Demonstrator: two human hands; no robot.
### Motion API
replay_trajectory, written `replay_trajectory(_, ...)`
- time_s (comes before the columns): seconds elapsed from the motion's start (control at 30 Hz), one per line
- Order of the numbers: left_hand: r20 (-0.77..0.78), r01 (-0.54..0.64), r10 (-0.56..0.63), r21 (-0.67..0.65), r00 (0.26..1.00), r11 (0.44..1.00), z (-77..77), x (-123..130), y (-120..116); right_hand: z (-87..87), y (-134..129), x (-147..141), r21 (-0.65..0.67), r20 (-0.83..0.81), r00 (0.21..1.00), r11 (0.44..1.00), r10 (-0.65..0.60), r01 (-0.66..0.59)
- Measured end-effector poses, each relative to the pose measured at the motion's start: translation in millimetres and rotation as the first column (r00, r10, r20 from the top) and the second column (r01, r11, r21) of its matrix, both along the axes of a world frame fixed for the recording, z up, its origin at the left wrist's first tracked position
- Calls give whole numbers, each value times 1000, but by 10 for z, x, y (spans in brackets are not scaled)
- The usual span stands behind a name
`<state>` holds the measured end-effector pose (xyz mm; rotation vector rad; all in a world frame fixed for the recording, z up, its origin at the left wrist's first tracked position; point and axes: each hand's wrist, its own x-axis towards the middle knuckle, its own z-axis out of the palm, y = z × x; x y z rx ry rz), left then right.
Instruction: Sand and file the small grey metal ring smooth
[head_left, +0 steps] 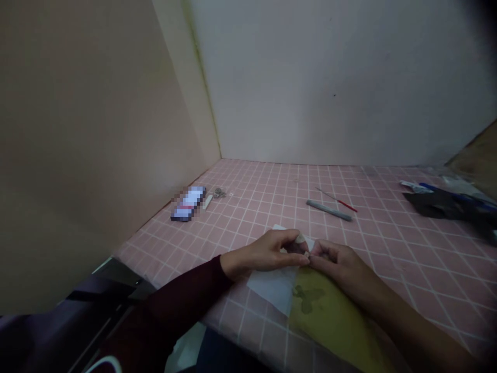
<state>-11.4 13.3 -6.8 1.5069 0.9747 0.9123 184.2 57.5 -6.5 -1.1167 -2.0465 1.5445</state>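
My left hand (277, 251) and my right hand (337, 261) meet fingertip to fingertip above the near part of the table. Each hand is closed in a pinch. Something tiny and pale (306, 254) shows where the fingertips meet, too small to name. Under my left hand lies a white sheet of paper (272, 290). Beside it, below my right hand and forearm, is a yellow sheet (334, 316) with a dark patch (306, 298) on it. My right forearm hides part of the yellow sheet.
A pink checked cover (267, 191) lies over the table. At left are a phone (189, 203), a white strip (207, 202) and small metal rings (219, 193). Farther back lie a grey rod (329, 210) and a thin red-handled tool (347, 206). Dark cloth (430, 204) lies at right. Walls border the table.
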Motion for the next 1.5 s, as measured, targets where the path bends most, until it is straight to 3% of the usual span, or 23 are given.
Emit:
replay_trajectory(0.07, -63, -25, 31, 87, 998, 996, 9, -4, -3, -8, 6, -9, -56, -4, 1000, 998, -9, 8)
replay_trajectory(0.1, -51, -31, 34, 68, 998, 997, 8, -2, -5, 10, -10, -11, -7, 2, 1000, 1000, -21, 21)
replay_trajectory(0.2, 78, 18, -6, -162, 997, 987, -16, 8, -7, 99, -83, -8, 262, 22, 999, 965, -25, 19)
replay_trajectory(0.27, 120, 51, -23, -237, 992, 970, -33, 9, -5, 121, -93, -6, 312, 23, 1000, 950, -11, 3)
replay_trajectory(0.33, 45, 13, -7, -135, 999, 991, -40, 1, -2, 78, -48, -11, 177, 9, 1000, 984, 0, -2)
replay_trajectory(0.43, -167, -4, 30, 155, 985, 988, -29, -17, 4, -27, 42, -21, -126, -41, 999, 992, 6, -11)
replay_trajectory(0.5, -216, 13, 35, 214, 976, 977, -17, -18, 5, -39, 50, -14, -162, -59, 998, 987, -8, -2)
replay_trajectory(0.57, -174, 2, 19, 117, 985, 993, -6, -4, 2, 12, 9, 7, -17, -45, 999, 1000, -15, 14)
replay_trajectory(0.67, -58, 64, -71, -128, 996, 990, 4, 31, -7, 104, -56, 33, 250, -21, 999, 968, 28, -22)
replay_trajectory(0.73, -41, 68, -72, -95, 997, 993, 3, 50, -7, 103, -47, 34, 287, -27, 999, 958, 25, -16)
replay_trajectory(0.8, -145, 16, 1, 114, 989, 993, -6, 61, 3, 49, 0, 29, 186, -38, 999, 982, -23, 29)
replay_trajectory(0.87, -248, 9, 61, 273, 967, 962, -23, 66, 20, -10, 44, 30, -47, -50, 998, 999, -27, 25)
replay_trajectory(0.93, -226, 5, 55, 256, 973, 967, -39, 69, 35, -27, 50, 44, -135, -73, 997, 991, -18, 8)
replay_trajectory(1.0, -145, 8, 9, 114, 989, 993, -49, 74, 43, 7, 13, 65, 34, -83, 997, 999, 2, 0)
replay_trajectory(1.07, -76, 38, -41, -37, 996, 999, -49, 80, 42, 57, -33, 83, 288, -76, 996, 957, 42, -18)
replay_trajectory(1.13, -45, 62, -66, -84, 997, 995, -42, 85, 40, 77, -47, 88, 407, -57, 997, 913, 52, -25)
replay_trajectory(1.2, -92, 37, -37, -1, 995, 999, -38, 87, 42, 51, -12, 77, 374, -38, 999, 927, 8, 7)
replay_trajectory(1.3, -245, 6, 48, 215, 968, 977, -46, 91, 56, -18, 67, 59, 104, 2, 999, 994, -32, 31)
replay_trajectory(1.37, -251, 2, 56, 227, 966, 974, -60, 97, 64, -31, 80, 61, 0, -16, 1000, 1000, -23, 23)
replay_trajectory(1.43, -176, 4, 13, 99, 984, 995, -72, 108, 65, -8, 50, 77, 132, -55, 998, 991, -11, 18)
replay_trajectory(1.5, -113, 28, -32, -41, 993, 999, -76, 121, 58, 25, 8, 94, 336, -77, 997, 942, 22, 5)
